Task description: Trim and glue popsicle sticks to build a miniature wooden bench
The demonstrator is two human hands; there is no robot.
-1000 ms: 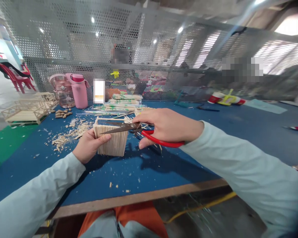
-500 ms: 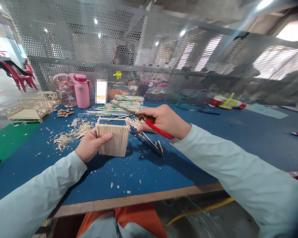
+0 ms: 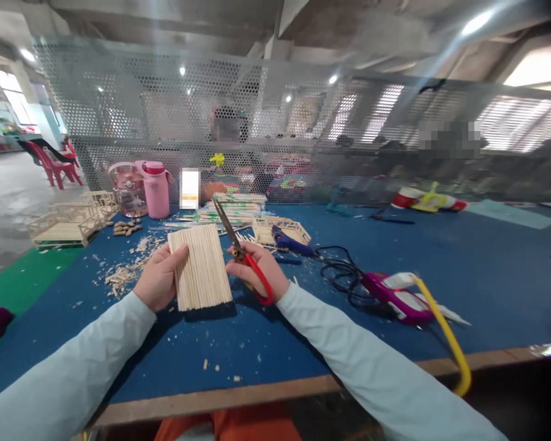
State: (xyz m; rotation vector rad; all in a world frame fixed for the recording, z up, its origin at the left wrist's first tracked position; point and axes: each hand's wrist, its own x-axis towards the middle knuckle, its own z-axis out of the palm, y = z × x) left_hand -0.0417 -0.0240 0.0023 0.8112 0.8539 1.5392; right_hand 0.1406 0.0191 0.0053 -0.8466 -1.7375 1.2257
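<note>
A panel of pale wooden sticks point(image 3: 201, 269) is tilted up above the blue table, its broad slatted face toward me. My left hand point(image 3: 160, 275) grips its left edge, thumb on the front. Just right of the panel, my right hand point(image 3: 258, 269) is closed around red-handled scissors point(image 3: 261, 278), whose blades point up and to the left. Behind my right hand lie a small stick frame point(image 3: 282, 231) and a blue glue gun point(image 3: 291, 242). What is behind the panel is hidden.
Wood scraps point(image 3: 122, 275) and peanuts point(image 3: 127, 228) lie on the left. A pink bottle point(image 3: 157, 193) and bundled sticks point(image 3: 232, 211) stand or lie behind. On the right are a black cable point(image 3: 344, 275), a purple device point(image 3: 397, 300) and a yellow cord point(image 3: 450, 343).
The stick piece has turned so that its broad face shows and its open top no longer does. My right hand has moved left and down with the scissors, uncovering the frame and glue gun.
</note>
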